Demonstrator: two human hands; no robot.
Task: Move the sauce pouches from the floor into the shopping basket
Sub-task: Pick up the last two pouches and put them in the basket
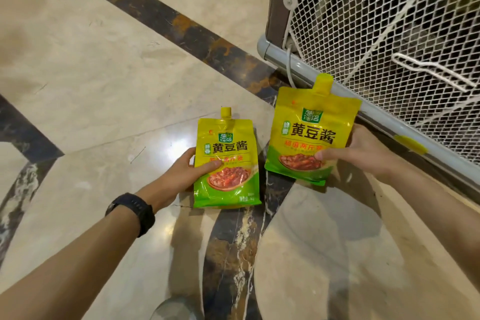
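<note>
The right hand (363, 149) clamps one soybean sauce pouch (311, 138) just beside the rail of the white mesh shopping basket (389, 21); the left hand (181, 171) grips the second pouch (227, 163) farther from it, low by the marble floor (104, 60). Neither is in yet.

Two sauce pouches: left pouch (227, 161), right pouch (311, 135). Two hands: left hand (181, 171), right hand (363, 148). One black watch (132, 213). One mesh basket (389, 21).

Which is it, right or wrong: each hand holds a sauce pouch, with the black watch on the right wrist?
Wrong: the head view shows the black watch on the left wrist. The left hand holds the left pouch, the right hand the right pouch.
</note>
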